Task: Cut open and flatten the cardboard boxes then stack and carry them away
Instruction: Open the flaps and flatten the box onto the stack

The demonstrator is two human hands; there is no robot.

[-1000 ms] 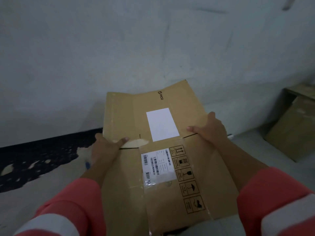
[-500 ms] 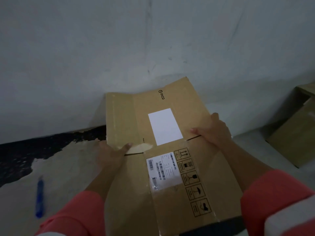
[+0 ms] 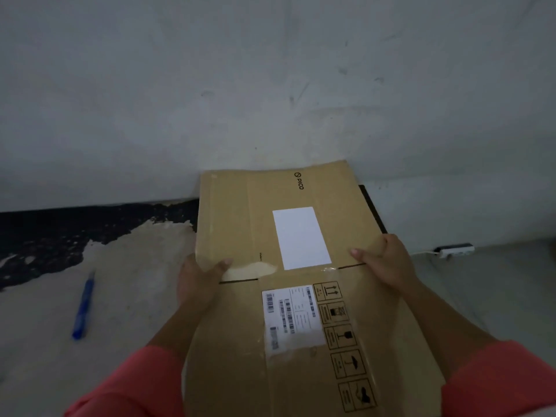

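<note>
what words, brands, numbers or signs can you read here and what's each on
"PICO" with round logo: box, far flap.
White label: blank.
Shipping label: barcodes and print, too blurred to read.
Handling signs: five pictograms, among them up arrows, glass, umbrella; captions too small to read.

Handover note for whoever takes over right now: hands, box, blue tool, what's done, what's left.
Left hand: grips the flattened box at its left edge, thumb on top near the flap crease.
Right hand: grips the right edge, thumb on top.
The box is held out in front, its far flap toward the wall.
A blue tool lies on the floor to the left, in no hand.
Done: this box looks cut open and flattened.
Left: stack it and carry it away. No stack is in view.
</note>
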